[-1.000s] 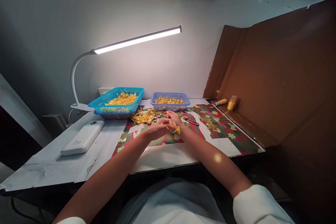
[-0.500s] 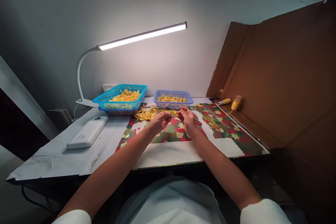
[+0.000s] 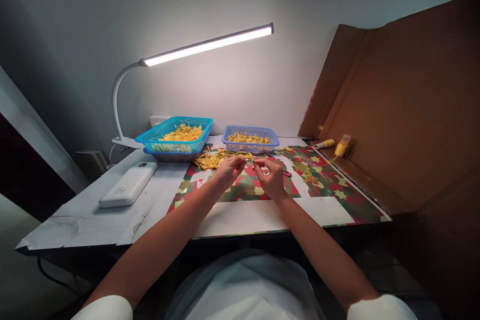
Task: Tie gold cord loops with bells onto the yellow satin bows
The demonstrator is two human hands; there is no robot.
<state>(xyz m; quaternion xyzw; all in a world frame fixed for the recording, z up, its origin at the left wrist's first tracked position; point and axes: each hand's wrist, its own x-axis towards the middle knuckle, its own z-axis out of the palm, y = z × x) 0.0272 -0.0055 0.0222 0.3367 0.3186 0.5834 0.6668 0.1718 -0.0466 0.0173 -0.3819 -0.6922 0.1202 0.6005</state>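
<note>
My left hand [image 3: 228,172] is closed in a pinch over the patterned sheet [image 3: 243,192], with a small shiny bit at its fingertips, too small to name. Facing it, my right hand [image 3: 273,180] also pinches, thumb against forefinger; what sits between them is too fine to make out. The fingertips of both hands are close together but apart. Just behind my left hand lies a heap of yellow-gold leaf-like pieces [image 3: 210,160]. A pink-red handled thing [image 3: 287,173] is partly hidden behind my right hand.
A blue basket [image 3: 150,140] of yellow pieces stands at the back left, a lilac basket [image 3: 249,147] of gold pieces behind my hands. Golden strands [image 3: 307,172], a yellow-capped bottle [image 3: 342,146] and a cardboard wall [image 3: 412,110] are rightward. A power bank [image 3: 129,185] and lamp [image 3: 210,44] are leftward.
My right hand has turned and its fingers have closed into a tighter pinch near the left fingertips. My left hand stays nearly in place. The whole view has shifted slightly.
</note>
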